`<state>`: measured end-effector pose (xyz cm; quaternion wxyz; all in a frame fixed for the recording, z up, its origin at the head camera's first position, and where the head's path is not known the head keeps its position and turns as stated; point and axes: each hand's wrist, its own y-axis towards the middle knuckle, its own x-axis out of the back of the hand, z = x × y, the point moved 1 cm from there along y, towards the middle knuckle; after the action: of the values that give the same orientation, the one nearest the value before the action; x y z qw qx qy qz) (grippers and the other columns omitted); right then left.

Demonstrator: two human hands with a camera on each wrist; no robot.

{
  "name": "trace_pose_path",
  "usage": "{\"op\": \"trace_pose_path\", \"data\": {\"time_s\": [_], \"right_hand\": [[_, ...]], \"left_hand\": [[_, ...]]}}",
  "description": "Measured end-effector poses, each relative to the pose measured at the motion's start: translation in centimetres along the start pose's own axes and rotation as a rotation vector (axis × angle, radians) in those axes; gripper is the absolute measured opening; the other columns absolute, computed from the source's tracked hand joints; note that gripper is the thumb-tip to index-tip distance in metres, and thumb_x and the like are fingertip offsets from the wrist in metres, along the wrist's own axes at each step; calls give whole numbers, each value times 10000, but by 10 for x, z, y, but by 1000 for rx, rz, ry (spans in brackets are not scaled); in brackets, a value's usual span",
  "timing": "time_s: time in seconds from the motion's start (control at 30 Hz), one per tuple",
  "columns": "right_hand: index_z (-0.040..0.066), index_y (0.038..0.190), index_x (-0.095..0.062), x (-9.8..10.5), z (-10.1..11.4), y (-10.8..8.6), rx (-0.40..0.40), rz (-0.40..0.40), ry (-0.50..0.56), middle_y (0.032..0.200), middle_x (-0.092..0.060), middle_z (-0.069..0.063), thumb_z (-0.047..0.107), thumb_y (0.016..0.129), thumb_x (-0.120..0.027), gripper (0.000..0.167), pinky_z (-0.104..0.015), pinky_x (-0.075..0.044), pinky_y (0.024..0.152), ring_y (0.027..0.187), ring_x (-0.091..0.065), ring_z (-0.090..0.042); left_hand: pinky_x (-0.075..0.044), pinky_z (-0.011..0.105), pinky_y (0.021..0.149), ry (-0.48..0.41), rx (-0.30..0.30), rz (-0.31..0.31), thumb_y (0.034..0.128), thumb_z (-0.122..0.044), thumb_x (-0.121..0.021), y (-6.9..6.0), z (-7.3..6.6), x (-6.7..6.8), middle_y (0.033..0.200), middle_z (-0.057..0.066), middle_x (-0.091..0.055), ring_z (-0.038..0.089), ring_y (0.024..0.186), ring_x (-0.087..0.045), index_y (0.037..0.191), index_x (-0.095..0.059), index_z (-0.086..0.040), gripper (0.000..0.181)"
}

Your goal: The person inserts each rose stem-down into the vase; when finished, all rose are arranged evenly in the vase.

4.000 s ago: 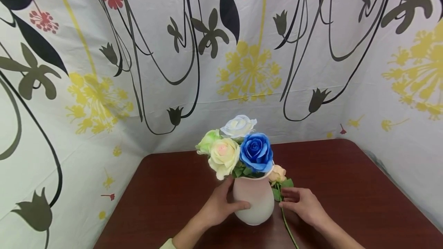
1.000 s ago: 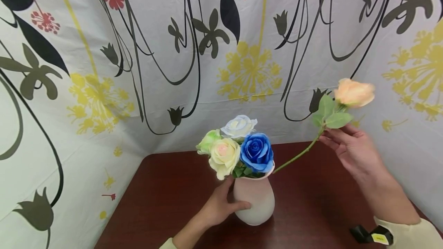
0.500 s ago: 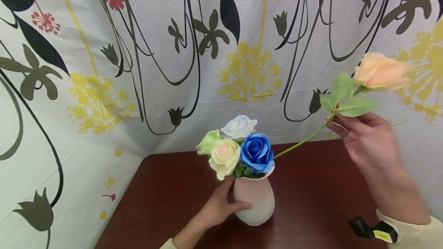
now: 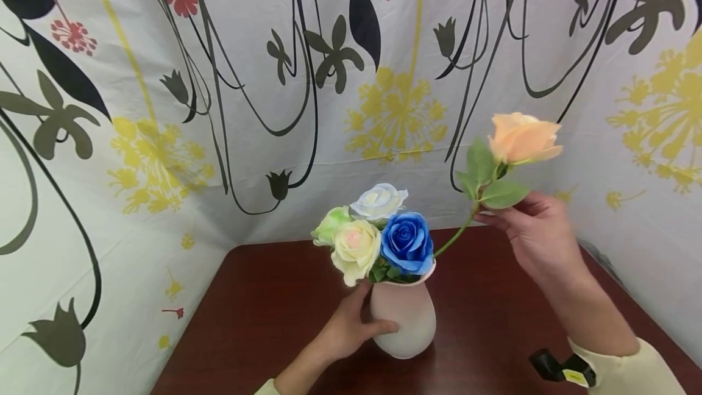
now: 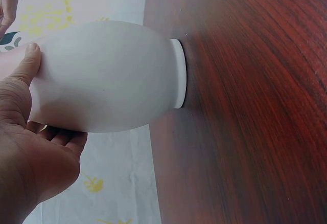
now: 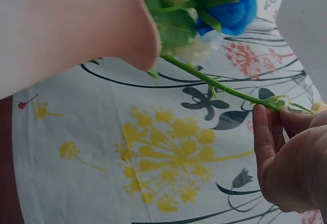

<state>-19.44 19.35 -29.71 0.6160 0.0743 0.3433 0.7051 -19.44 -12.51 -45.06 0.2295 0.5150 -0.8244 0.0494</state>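
Note:
A pale pinkish-white vase stands upright on the dark table. My left hand grips its left side, thumb across the front; in the left wrist view the fingers curl round behind the vase. It holds a blue rose, a cream rose, a white rose and a light green bloom. My right hand pinches the stem of a peach rose just below its leaves. In the right wrist view that stem slants in at the vase's rim; its lower end is hidden.
The reddish-brown table has rounded far corners. White cloth printed with flowers hangs behind it and along both sides. A black device with a yellow label sits at my right sleeve.
My right hand has picked up the peach rose from beside the vase. Within the last half second it has moved left and down, with less stem showing. My left hand stays put.

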Motion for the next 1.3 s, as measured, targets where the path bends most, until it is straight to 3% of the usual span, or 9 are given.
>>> {"op": "trace_pose_path", "data": {"time_s": [0.17,0.33,0.6,0.87,0.97,1.3], "right_hand": [[-33,1393,-665,-9,-16,-8,-52,53,-105,1184,-763,-57,-144,1010,-608,403,-329,-618,862,1011,-756,-187],[-44,1389,-661,-15,-23,-12,-27,48,-189,1183,-763,-49,-117,1011,-631,386,-319,-614,873,1014,-755,-185],[-48,1364,-677,-18,-18,-14,1,33,-265,1164,-776,-39,-112,997,-658,373,-296,-611,872,993,-764,-175],[-36,1342,-702,-23,-5,-15,87,0,-485,1197,-776,26,-74,989,-698,355,-225,-577,888,1061,-742,-101],[-40,1338,-706,-27,-5,-14,107,16,-516,1211,-775,19,-71,991,-698,348,-232,-573,901,1091,-735,-106],[-7,1254,-766,-38,-40,-26,39,63,-600,1161,-781,63,-52,989,-713,275,-235,-593,867,1019,-730,-105]], "left_hand": [[-443,501,1153,15,11,-11,935,-415,-838,0,3,-1,1538,-94,-530,148,1357,-529,1613,-380,-343,820],[-424,520,1159,13,17,-14,938,-406,-838,-1,4,-2,1487,-83,-564,155,1328,-540,1576,-427,-298,767],[-428,512,1156,-2,17,-14,941,-397,-836,-1,4,-1,1469,-83,-573,159,1317,-548,1562,-440,-300,742],[-403,495,1179,4,-18,-19,934,-388,-847,-1,2,-1,1541,-86,-522,165,1379,-509,1617,-365,-319,839],[-393,509,1186,-2,-15,-17,932,-384,-850,-1,1,-1,1549,-90,-515,170,1395,-501,1616,-358,-331,845],[-437,467,1149,-5,-6,-9,941,-384,-840,-1,4,-1,1479,-92,-572,151,1333,-546,1574,-428,-314,759]]}}
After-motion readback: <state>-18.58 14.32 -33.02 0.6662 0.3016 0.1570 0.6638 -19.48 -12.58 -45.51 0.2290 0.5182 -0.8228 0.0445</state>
